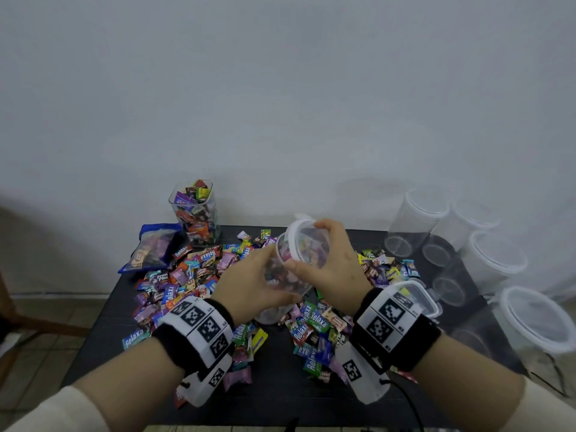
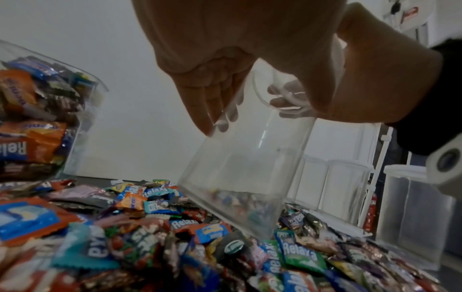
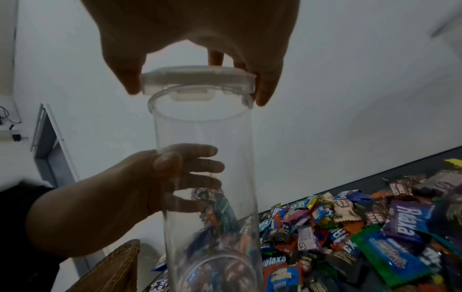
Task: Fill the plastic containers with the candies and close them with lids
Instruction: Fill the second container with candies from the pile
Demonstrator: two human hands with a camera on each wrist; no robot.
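Both hands meet on one tall clear plastic cylinder container (image 3: 207, 177) tilted over the table (image 1: 389, 241): left hand (image 1: 249, 279) wraps its lower wall, right hand (image 1: 333, 263) pinches the round translucent lid (image 3: 197, 81), cocked over the rim.

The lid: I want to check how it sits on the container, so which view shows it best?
Right wrist: the lid is seen edge-on, raised over the container rim between the right hand fingers. Head shows it tilted; left wrist hides it behind hands.
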